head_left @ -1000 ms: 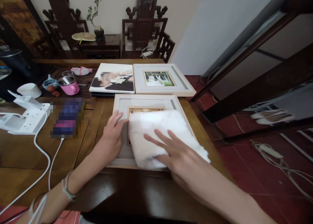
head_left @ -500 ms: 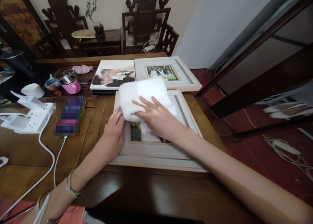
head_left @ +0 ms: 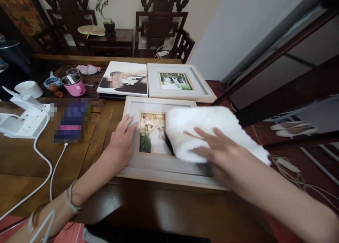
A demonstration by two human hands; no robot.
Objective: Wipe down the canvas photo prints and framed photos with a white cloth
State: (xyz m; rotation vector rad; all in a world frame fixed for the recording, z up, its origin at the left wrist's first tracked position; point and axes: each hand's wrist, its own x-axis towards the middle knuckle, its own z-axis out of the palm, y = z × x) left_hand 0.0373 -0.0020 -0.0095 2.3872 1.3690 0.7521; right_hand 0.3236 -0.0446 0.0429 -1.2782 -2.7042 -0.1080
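A picture frame (head_left: 169, 179) with a pale wood border lies on the table, a photo (head_left: 150, 130) set in its middle. My left hand (head_left: 120, 140) grips its left border, fingers bent over the edge and thumb on the inner side. Over the right part of the frame spreads a fluffy white cloth (head_left: 206, 123), hiding part of the photo. My right hand (head_left: 222, 151) holds the cloth down with fingers fanned over it, blurred by motion. The cloth hangs past the frame's right side.
Behind lie a second picture frame (head_left: 182, 96) and a photo panel (head_left: 137, 68). On the left are a phone (head_left: 72, 121) with a cable, a white power strip (head_left: 33, 121), a pink mug (head_left: 75, 89) and a white cup (head_left: 29, 89). Carved chairs (head_left: 162, 20) stand beyond the table.
My right hand has swept the white cloth to the right across the frame, uncovering the left part of the photo. My left hand stays at the frame's left border.
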